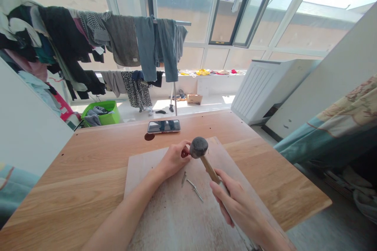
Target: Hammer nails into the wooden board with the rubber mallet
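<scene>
As my right hand (232, 193) grips the mallet (206, 162) by its wooden handle (211, 170), likely the surest hold, the dark head (199, 148), apparently heavy and firm, juts ahead beside my curled left hand (176, 157), any contents hidden.

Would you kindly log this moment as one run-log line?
left hand: over board, grip unclear | right hand: holding mallet | loose nails: on board | phone: on table, beyond board
</scene>
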### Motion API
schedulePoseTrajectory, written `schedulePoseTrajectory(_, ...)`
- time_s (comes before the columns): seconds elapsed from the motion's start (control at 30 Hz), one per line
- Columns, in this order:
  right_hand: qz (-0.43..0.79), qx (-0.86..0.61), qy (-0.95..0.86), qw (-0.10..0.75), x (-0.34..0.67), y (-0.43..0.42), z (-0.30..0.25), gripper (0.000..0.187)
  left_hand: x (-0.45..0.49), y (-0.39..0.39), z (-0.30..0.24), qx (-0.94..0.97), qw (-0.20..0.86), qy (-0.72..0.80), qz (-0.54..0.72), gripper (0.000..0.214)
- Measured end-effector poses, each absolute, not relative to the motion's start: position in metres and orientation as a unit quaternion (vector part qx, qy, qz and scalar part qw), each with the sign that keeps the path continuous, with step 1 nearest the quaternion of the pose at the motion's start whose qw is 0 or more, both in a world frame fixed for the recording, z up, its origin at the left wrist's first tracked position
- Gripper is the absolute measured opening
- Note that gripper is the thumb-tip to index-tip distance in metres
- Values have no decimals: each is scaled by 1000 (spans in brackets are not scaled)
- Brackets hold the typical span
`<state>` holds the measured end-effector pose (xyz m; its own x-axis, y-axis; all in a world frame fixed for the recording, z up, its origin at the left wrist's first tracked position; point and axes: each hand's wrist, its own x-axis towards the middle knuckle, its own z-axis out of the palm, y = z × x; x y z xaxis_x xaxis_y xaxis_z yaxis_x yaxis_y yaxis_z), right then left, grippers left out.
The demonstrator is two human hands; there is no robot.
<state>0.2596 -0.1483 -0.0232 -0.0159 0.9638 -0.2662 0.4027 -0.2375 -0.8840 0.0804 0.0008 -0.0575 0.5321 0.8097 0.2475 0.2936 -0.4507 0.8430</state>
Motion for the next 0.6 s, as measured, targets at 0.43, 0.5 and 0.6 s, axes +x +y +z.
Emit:
schedulePoseTrajectory(0.43, 425, -700, -526, 228, 294, -192, -39, 68, 59, -56, -12, 912, 175, 369, 31, 21)
schedulePoseTrajectory(0.5, 417, -701, -533, 227, 300, -197, -44, 63, 67, -65, -11, 924, 143, 356, 3, 28)
schedulePoseTrajectory(0.6, 415, -688, -553, 219, 306, -201, -48, 54, 77, -74, -10, 937, 128, 325, -27, 28)
